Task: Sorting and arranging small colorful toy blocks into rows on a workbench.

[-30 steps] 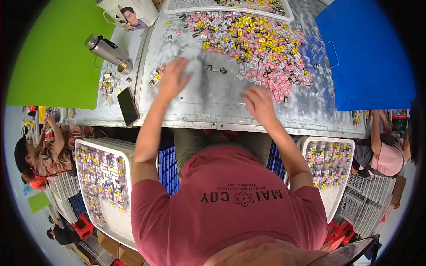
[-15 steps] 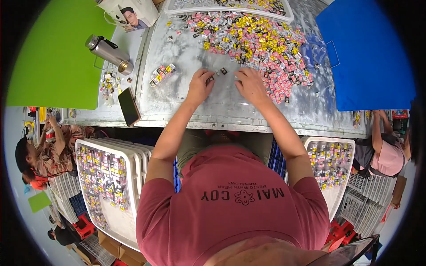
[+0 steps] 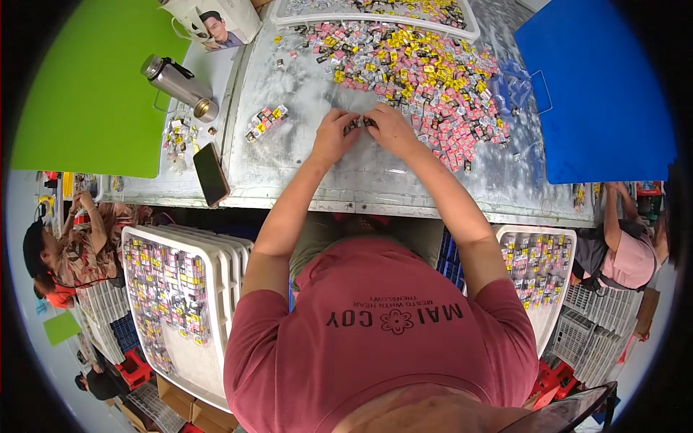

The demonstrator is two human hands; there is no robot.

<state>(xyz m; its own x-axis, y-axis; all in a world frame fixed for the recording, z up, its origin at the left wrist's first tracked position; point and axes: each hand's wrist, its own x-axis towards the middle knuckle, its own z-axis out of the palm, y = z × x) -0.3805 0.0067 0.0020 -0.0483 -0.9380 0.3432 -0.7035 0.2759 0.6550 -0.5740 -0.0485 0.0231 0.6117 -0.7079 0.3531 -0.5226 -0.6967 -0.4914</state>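
My left hand (image 3: 334, 137) is closed around a few small dark-and-clear blocks (image 3: 352, 126) just above the metal tabletop (image 3: 310, 177). Close beside it, my right hand (image 3: 393, 131) pinches another small dark block (image 3: 370, 123) between thumb and fingers. The blocks in the two hands nearly meet; whether they touch I cannot tell. Beyond my right hand spreads a large heap of small pink, yellow, black and white blocks (image 3: 426, 79). Left of my left hand lies a neat cluster of such blocks (image 3: 267, 123) set in rows.
A white tray (image 3: 473, 29) of blocks stands at the far edge. To the left are a phone (image 3: 210, 175), a steel flask (image 3: 173, 83) and a bag (image 3: 242, 18). Green (image 3: 86, 94) and blue (image 3: 599, 94) panels flank the table. Stacked trays (image 3: 216, 289) stand beside me; co-workers sit at both sides.
My right hand has moved left toward my left hand and taken hold of a dark block that lay on the table. My left hand has shifted slightly right.
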